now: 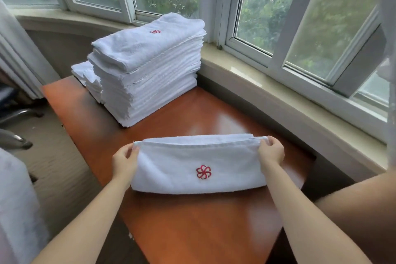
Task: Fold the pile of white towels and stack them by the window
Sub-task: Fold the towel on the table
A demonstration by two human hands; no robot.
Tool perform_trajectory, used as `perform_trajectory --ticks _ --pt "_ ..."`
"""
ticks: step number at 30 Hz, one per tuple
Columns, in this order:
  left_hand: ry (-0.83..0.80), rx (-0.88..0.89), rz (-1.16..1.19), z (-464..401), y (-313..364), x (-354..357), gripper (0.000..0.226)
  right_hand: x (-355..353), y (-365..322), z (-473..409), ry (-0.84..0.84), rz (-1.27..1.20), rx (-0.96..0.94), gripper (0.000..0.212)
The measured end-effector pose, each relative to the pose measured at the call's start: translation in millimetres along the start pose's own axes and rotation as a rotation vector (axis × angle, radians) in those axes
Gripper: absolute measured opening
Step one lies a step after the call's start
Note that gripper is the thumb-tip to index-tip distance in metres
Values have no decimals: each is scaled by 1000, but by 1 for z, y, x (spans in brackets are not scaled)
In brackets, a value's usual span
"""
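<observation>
A white towel with a red flower emblem lies folded into a long strip across the middle of the wooden table. My left hand pinches its far left corner, and my right hand pinches its far right corner. Farther back, close to the window sill, rises a tall stack of folded white towels bearing the same emblem on top. A lower stack of white towels sits just behind it to the left.
The window sill runs along the table's right and far sides, with glass panes above. White cloth fills the lower left edge. Curtains hang at far left, and chair legs stand on the floor beside the table.
</observation>
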State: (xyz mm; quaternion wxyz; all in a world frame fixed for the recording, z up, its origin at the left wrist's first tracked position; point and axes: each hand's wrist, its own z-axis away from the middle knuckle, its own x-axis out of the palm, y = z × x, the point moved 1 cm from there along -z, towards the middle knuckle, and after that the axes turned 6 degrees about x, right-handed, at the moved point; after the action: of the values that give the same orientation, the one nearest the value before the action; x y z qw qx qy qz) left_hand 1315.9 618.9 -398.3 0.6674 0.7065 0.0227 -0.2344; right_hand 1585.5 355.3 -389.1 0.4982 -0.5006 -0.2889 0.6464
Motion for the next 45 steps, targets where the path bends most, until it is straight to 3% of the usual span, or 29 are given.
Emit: perform_trajectory --ticks 6,10,12,14,18,22,25,30,35,38,40,42,45 --pt "-12 -40 -36 -60 -4 36 22 49 -7 -46 -78 54 24 38" --pt "-133 -270 -61 -68 -34 55 55 73 26 -64 -135 306 12 48" --pt "-100 -265 -263 -62 -46 53 61 69 32 -62 -56 523 -28 50" --pt "-93 -253 -449 -57 -50 48 62 59 28 -55 -44 603 68 50" --pt "-306 -461 -272 -53 -40 38 43 39 9 -30 -301 442 245 26" --pt "-465 -451 -114 -41 -17 21 26 24 -10 8 -388 448 113 15" --pt "-591 -394 -104 -28 9 5 26 18 -28 42 -423 481 23 12" --pt "-548 -336 -3 -13 51 -34 35 13 -64 98 -606 450 -13 23" --pt "-434 -345 253 18 82 -95 20 32 -85 143 -756 324 -25 25" --pt "-439 -336 355 24 87 -135 18 58 -88 176 -806 245 -8 19" --pt "-400 -337 398 15 83 -162 19 79 -88 200 -789 229 -5 27" --pt "-356 -351 455 -1 76 -189 18 107 -92 224 -885 212 42 42" --pt "-304 -360 490 -42 61 -229 16 155 -107 261 -943 139 21 42"
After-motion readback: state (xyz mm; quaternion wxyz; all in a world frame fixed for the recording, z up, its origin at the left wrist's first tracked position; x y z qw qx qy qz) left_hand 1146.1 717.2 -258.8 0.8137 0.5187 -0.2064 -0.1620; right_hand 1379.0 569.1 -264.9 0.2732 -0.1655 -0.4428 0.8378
